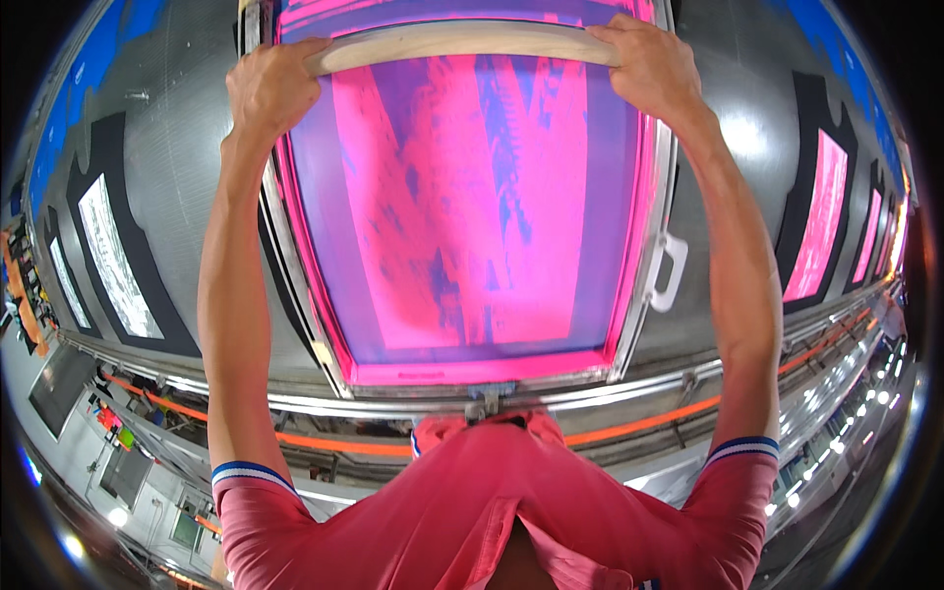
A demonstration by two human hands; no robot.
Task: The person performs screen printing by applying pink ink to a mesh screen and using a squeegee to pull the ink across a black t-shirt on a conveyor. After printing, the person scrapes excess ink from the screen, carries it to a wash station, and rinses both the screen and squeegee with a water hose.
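Both my arms reach forward over a framed printing screen (315,246), its mesh smeared with bright pink ink (423,197) over purple. My left hand (272,87) is closed round the left end of a wooden-handled squeegee (462,41). Its right end is gripped by my right hand (653,74). The squeegee lies crosswise near the far end of the screen; its blade edge is hidden under the wood. A white loop handle (669,272) sticks out from the right side of the screen frame.
Left of the screen, a black garment piece (123,236) with a white printed panel lies on the grey table (177,147). At right, another black piece (801,197) bears a pink panel, with more beyond. A metal rail (580,398) and an orange strip (639,423) run along the near edge.
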